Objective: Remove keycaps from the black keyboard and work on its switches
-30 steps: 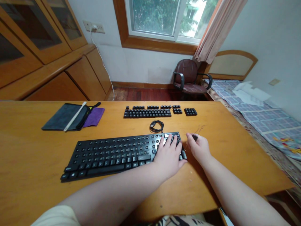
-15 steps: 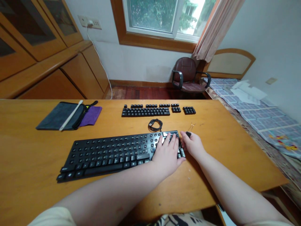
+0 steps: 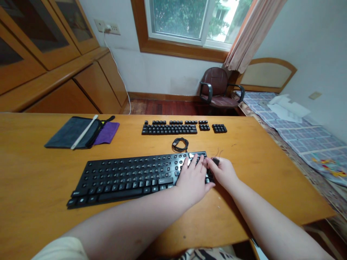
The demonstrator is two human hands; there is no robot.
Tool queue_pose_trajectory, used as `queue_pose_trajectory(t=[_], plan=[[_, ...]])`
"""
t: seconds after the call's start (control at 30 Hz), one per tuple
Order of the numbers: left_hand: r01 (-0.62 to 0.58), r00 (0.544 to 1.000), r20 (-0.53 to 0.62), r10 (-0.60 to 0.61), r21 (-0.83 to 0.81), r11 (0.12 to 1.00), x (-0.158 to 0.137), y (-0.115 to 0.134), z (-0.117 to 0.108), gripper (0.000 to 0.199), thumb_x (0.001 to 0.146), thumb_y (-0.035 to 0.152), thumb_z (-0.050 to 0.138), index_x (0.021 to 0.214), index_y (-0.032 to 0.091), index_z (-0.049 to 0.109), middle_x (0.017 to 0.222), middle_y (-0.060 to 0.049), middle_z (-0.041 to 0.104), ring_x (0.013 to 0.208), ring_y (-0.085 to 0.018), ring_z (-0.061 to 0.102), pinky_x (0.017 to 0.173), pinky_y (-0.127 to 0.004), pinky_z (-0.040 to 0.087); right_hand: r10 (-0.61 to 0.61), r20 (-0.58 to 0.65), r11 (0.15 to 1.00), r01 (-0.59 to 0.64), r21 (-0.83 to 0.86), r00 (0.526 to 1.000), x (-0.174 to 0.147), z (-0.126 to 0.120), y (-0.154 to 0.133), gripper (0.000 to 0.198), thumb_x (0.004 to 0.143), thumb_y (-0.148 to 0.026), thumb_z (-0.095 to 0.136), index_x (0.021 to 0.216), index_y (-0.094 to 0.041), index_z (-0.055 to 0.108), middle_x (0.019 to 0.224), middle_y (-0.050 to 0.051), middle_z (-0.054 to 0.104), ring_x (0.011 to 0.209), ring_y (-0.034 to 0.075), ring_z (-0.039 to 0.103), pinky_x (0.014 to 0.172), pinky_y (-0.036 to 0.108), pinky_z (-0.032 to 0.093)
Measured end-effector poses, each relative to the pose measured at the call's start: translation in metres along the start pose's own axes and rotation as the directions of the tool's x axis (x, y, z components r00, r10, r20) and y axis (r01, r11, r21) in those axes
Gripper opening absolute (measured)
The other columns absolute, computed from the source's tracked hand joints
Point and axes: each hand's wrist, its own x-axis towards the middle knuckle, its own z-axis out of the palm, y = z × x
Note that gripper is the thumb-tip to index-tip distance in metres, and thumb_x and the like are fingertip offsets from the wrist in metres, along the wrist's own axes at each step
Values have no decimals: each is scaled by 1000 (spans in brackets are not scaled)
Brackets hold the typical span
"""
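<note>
A black keyboard (image 3: 127, 173) lies on the wooden table, with most of its upper rows bare of keycaps. Several keys along its front rows are still capped. My left hand (image 3: 192, 180) rests flat over the number pad end, fingers spread on it. At the keyboard's right edge my right hand (image 3: 222, 172) is closed around a wire keycap puller (image 3: 216, 161). The puller has a black handle, and thin wires stick up past it. Its other end, by the right-hand keys, is mostly hidden by my fingers.
Removed keycaps (image 3: 169, 129) stand in rows beyond the keyboard, with a number pad group (image 3: 219, 128) to their right. A coiled USB cable (image 3: 180, 145) lies between. Far left are a grey pouch (image 3: 67, 131), a white stick (image 3: 84, 132) and a purple cloth (image 3: 107, 133).
My right hand and the keycap puller have tipped slightly down and left against the keyboard's edge. My left hand stays in place on the keyboard. The view has shifted a little.
</note>
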Motion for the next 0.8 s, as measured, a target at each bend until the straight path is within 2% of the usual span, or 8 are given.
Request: queue_pose_trajectory(t=[0.13, 0.27, 0.43, 0.57, 0.7, 0.8], plan=[[1, 1000, -4, -1, 13, 1000, 0, 0, 1, 75, 85, 64, 28, 139, 13, 35, 145, -9, 34, 136, -28, 21, 111, -50, 16, -102, -88, 984, 88, -153, 991, -5, 0, -7, 42, 87, -47, 44, 58, -18, 55, 58, 2, 58, 58, 14, 55, 57, 24, 38], [1, 1000, -8, -1, 27, 1000, 0, 0, 2, 75, 84, 64, 28, 140, 14, 32, 145, -9, 34, 137, -28, 21, 111, -50, 17, -89, -130, 984, 67, -167, 988, -7, 3, -8, 42, 87, -46, 43, 57, -18, 53, 56, 2, 56, 56, 14, 53, 55, 24, 36], [-1, 1000, -19, 1, 27, 1000, 0, 0, 2, 76, 84, 65, 28, 139, 13, 35, 146, -10, 32, 137, -28, 20, 111, -50, 16, 77, -183, 996, -69, 51, 980, -5, 10, -4, 45, 85, -51, 43, 55, -18, 48, 49, 0, 50, 49, 13, 46, 50, 23, 34], [-2, 1000, -21, 3, 32, 999, 0, 0, 2, 74, 84, 64, 30, 138, 13, 36, 147, -9, 32, 137, -28, 20, 111, -50, 15, 227, -175, 952, -180, 248, 958, -1, 15, 0, 46, 83, -56, 45, 56, -18, 46, 45, -3, 45, 46, 12, 41, 46, 23, 33], [0, 1000, -9, 1, 39, 999, 0, 0, 1, 75, 84, 64, 30, 139, 13, 35, 147, -9, 31, 137, -29, 19, 111, -50, 16, 234, -156, 942, -184, 281, 960, 0, 10, 1, 43, 79, -55, 53, 56, -18, 47, 45, -3, 46, 44, 11, 42, 45, 23, 34], [-2, 1000, -12, 3, 49, 999, 0, 0, 2, 75, 84, 64, 28, 139, 14, 35, 147, -9, 31, 137, -28, 20, 111, -50, 16, 201, -9, 941, -190, 281, 980, -2, 1, 1, 39, 77, -51, 58, 58, -18, 49, 40, -4, 45, 38, 11, 44, 42, 23, 34]])
